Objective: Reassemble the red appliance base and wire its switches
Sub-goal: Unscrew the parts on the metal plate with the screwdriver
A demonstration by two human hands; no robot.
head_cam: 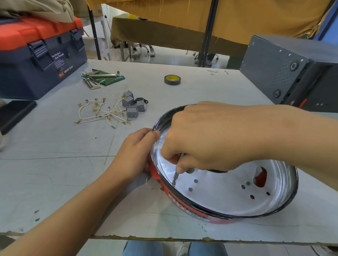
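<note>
Two hands at work on one red appliance base [188, 202], which sits tilted near the front edge of the tabletop [51, 170], toward its right side, its white interior facing up and pierced by several small holes and one larger opening showing red. Left hand [134, 154]: fingers curled over the base's black rim at its left side, gripping it. Right hand [208, 138]: reaching into the bowl from the right, fingers closed around a screwdriver [177, 172] whose tip meets a screw [173, 182] on the white floor near the left wall.

Toward the middle of the tabletop, left of the base and apart from it:
- A cluster of grey switches [132, 105], several pieces close together.
- A loose tangle of white wires [100, 114] with brass-coloured terminals, just left of the switches.

Toward the back edge:
- One roll of dark tape [172, 79] with a yellow core, lying flat.
- One set of hex keys [97, 78] on a green holder.

Back left corner: a blue toolbox [35, 56] with an orange lid, latches closed, cloth draped on top. Left edge: a flat black item [12, 114], kind unclear. Back right corner: a dark grey metal case [296, 69].
</note>
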